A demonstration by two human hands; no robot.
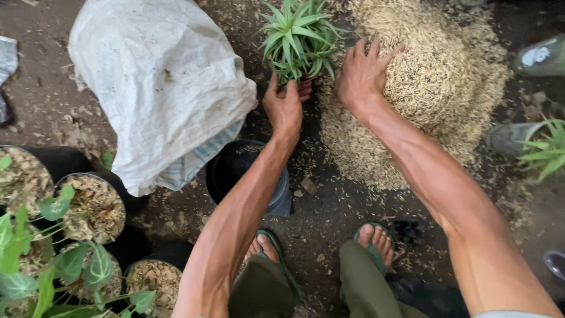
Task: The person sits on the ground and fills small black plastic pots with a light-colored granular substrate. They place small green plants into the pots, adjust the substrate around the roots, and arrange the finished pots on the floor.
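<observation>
While the left hand (285, 106) clasps the base of the spiky green plant (300, 35) at far centre, the right hand (363, 73) lies flat and open on the husk heap (435, 82), holding nothing. A steady hold low on the stem would serve best. The white sack (159, 82) crowds the left; an empty black pot (235, 171) sits nearer.

Ground: bare dirt floor (347, 206), littered with scattered husks and dry leaf bits.
Heap: rice husk pile (435, 76), upper right.
Sack: white woven sack (159, 82), upper left.
Pots: empty black pot (235, 168) at centre; filled black pots (94, 206) at lower left.
</observation>
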